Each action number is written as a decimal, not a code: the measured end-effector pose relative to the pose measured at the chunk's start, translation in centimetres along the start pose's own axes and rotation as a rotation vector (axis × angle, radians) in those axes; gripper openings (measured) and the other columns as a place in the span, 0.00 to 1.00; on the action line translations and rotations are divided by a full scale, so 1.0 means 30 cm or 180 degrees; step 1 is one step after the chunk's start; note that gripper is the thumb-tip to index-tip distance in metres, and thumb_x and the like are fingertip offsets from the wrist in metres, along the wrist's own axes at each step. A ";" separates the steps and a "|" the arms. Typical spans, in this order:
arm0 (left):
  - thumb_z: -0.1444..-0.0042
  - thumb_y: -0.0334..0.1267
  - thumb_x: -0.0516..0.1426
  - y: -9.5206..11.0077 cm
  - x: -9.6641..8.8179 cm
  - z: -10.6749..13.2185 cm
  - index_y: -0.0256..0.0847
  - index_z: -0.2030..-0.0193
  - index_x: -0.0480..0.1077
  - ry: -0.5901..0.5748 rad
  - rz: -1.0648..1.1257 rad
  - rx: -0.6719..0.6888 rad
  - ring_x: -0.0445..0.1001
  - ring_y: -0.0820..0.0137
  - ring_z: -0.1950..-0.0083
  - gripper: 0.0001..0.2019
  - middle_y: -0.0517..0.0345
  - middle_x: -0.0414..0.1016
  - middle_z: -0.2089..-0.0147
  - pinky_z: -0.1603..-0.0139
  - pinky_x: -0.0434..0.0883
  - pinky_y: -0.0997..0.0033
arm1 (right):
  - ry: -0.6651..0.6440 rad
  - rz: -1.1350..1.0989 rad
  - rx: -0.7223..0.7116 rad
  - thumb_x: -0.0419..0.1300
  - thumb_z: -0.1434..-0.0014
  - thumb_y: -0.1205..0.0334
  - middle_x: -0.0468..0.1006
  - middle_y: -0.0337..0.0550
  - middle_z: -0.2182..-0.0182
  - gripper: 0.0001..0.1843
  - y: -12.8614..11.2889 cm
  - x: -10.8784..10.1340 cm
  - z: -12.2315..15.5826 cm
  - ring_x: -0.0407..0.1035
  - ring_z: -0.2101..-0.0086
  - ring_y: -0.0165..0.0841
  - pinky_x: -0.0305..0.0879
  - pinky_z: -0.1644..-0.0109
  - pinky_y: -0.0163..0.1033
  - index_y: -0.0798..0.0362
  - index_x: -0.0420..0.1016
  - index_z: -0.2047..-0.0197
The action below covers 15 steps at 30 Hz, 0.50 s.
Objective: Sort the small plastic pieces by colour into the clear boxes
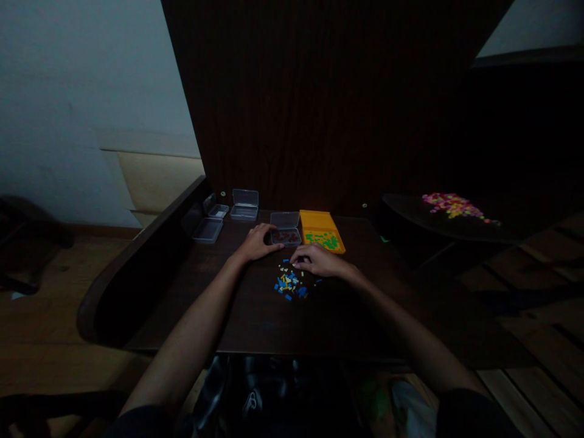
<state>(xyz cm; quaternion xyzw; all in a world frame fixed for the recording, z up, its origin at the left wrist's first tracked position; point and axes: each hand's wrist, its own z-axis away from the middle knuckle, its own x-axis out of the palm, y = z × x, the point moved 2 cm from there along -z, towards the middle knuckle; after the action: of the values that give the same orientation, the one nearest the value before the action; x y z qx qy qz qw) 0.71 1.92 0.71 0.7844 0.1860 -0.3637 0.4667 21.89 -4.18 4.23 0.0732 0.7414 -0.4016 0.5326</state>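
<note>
My left hand (pixel 258 243) lies on the dark table with thumb and fingers apart, at the near left side of an open clear plastic box (pixel 285 219) holding small dark brown pieces (pixel 286 236). My right hand (pixel 316 259) is bent over the far edge of a loose pile of small blue, yellow and cream building bricks (pixel 289 283). Its thumb and fingertips are pressed together; what they hold, if anything, is too small to make out. Just beyond this hand stands an open yellow box (pixel 316 219) with small green pieces (pixel 322 239) in it.
More open clear boxes (pixel 245 205) stand at the table's back left, one of them (pixel 208 230) by the raised wooden side rail (pixel 137 258). A tall dark panel (pixel 319 109) closes off the back. Multicoloured small pieces (pixel 456 205) lie on a separate dark surface at right.
</note>
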 end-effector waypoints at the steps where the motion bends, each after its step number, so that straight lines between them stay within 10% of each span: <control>1: 0.49 0.54 0.64 -0.001 0.000 0.000 0.44 0.46 0.66 0.0006 -0.0004 0.0003 0.69 0.54 0.43 0.27 0.50 0.70 0.45 0.39 0.63 0.50 | 0.0015 -0.0001 -0.0016 0.64 0.41 0.76 0.78 0.44 0.62 0.09 0.002 -0.001 0.002 0.71 0.62 0.35 0.65 0.56 0.37 0.55 0.79 0.58; 15: 0.49 0.54 0.63 -0.009 0.003 -0.002 0.44 0.46 0.66 0.0007 -0.0071 0.0004 0.68 0.54 0.41 0.27 0.51 0.70 0.45 0.38 0.62 0.51 | -0.0225 0.0256 -0.0153 0.67 0.47 0.74 0.74 0.41 0.64 0.07 -0.014 -0.002 0.051 0.69 0.65 0.33 0.64 0.60 0.35 0.53 0.80 0.64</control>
<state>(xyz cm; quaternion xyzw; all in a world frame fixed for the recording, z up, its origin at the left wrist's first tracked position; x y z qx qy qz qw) 0.61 2.11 0.51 0.7830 0.1951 -0.3680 0.4620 22.81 -5.46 4.32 0.0759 0.7280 -0.3643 0.5758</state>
